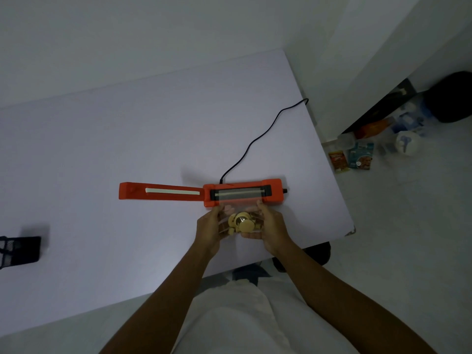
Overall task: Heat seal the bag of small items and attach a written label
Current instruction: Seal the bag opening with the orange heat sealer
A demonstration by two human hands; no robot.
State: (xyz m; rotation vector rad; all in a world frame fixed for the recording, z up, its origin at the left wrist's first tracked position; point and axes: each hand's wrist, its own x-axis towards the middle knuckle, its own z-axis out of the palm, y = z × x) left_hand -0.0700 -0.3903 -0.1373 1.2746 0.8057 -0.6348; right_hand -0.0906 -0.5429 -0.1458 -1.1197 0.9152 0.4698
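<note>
- An orange heat sealer [244, 194] lies on the pale worktop [127, 139], its lid [161, 191] swung fully open to the left and lying flat, a pale strip along its inner face.
- A clear bag [238, 213] of small tan, disc-like items [242, 222] sits just in front of the sealer, its open top edge laid over the sealing strip on the base.
- The left hand [210, 226] grasps the bag's left side; the right hand [270, 226] grasps its right side, with the thumb resting against the sealer's front edge. Both hands partly hide the bag's contents.
- A black cord [263, 135] runs from the sealer's back toward the worktop's far right edge and drops over it.
- A dark mesh container [18, 251] stands at the left edge of the view, well apart from the sealer.
- On the floor to the right lie 2 small packets [352, 157], a white rounded thing [407, 144] and other blurred clutter.
</note>
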